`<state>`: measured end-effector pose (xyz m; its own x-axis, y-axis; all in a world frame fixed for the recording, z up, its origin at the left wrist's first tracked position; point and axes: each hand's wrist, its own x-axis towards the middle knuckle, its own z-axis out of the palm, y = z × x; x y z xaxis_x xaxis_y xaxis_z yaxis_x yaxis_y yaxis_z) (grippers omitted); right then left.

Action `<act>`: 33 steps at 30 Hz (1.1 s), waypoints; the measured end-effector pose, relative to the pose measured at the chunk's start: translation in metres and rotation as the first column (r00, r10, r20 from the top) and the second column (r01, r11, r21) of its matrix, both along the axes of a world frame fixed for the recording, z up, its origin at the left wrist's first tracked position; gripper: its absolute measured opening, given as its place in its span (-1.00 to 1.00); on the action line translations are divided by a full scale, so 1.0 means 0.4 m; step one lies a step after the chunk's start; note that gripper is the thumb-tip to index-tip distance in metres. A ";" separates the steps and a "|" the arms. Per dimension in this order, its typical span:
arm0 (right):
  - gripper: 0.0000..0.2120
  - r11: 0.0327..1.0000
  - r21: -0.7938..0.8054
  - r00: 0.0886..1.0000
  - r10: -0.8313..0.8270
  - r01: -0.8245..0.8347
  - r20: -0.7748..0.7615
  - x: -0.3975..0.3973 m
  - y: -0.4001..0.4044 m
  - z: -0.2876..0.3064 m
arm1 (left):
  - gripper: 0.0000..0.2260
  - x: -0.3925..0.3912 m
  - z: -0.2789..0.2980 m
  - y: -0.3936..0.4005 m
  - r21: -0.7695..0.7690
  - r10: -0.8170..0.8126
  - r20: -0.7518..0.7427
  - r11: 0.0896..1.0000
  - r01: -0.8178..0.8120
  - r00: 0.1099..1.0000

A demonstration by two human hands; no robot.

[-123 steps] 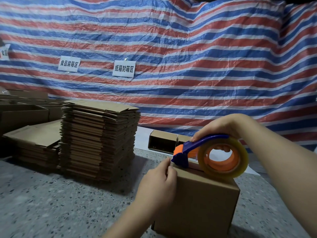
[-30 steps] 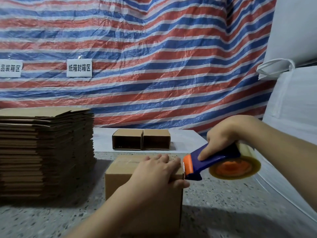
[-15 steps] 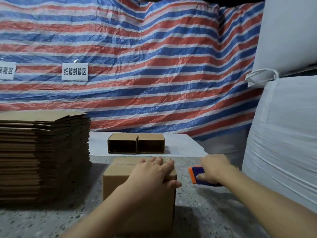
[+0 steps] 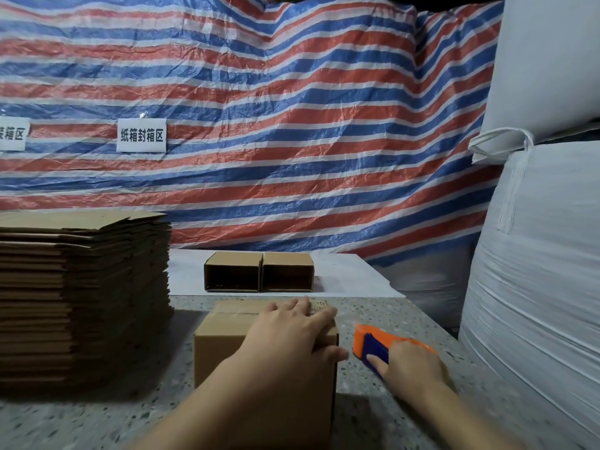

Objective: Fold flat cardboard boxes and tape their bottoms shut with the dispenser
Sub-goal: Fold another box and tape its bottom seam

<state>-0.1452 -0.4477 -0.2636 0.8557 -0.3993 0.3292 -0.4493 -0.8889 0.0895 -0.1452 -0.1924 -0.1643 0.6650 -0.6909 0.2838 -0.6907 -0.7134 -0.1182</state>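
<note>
At six o'clock, nearest: left hand (image 4: pixel 292 332) spread flat, pressing the folded brown cardboard box (image 4: pixel 227 355), clear tape visible along its top seam. Just right, at four o'clock: right hand (image 4: pixel 410 362) curled round the blue-and-orange tape dispenser (image 4: pixel 370 347), lowered from the box onto the speckled grey tabletop (image 4: pixel 97 420) — taping apparently finished. Farther, at nine o'clock: tall stack of flat cardboard blanks (image 4: pixel 81 297). Beyond, at twelve: two open finished boxes (image 4: pixel 259 271).

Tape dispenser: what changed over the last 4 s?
The right hand brought the tape dispenser off the box top, out to the right and down to the table, gripping it throughout. The left hand moved from the box's left edge to lie flat on top. The flat stack stayed.
</note>
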 end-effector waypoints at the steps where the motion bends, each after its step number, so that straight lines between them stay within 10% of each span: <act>1: -0.40 1.000 0.007 1.000 -0.011 0.011 -0.017 0.000 0.002 0.003 | -0.34 0.001 -0.001 0.001 -0.004 -0.001 0.003 1.000 0.001 1.000; 4: -0.26 0.998 -0.010 0.998 -0.062 0.062 -0.018 -0.010 0.024 0.042 | -0.33 -0.001 -0.004 0.002 -0.011 -0.005 0.009 1.000 0.006 1.000; 9: -0.16 0.926 0.294 0.869 0.066 -0.237 0.491 -0.056 0.102 0.134 | -0.35 -0.004 -0.003 0.000 -0.016 -0.009 0.019 1.000 0.009 1.000; 12: -0.16 0.387 0.870 0.933 -0.062 -0.304 0.354 -0.076 0.162 0.173 | -0.38 -0.001 -0.002 0.001 -0.017 -0.014 0.041 1.000 0.015 0.999; 14: -0.20 0.102 0.972 0.976 -0.024 -0.211 0.215 -0.099 0.191 0.183 | -0.40 0.000 -0.004 0.002 -0.023 -0.019 0.057 1.000 0.020 0.998; 19: -0.50 -0.109 0.966 0.971 -0.068 -0.234 0.228 -0.113 0.217 0.194 | -0.40 0.000 -0.008 0.002 -0.033 -0.027 0.057 0.999 0.029 0.998; 33: -0.55 -0.187 0.917 0.935 -0.125 -0.352 0.333 -0.085 0.288 0.125 | -0.39 0.000 -0.003 0.000 -0.012 -0.009 0.035 1.000 0.010 0.999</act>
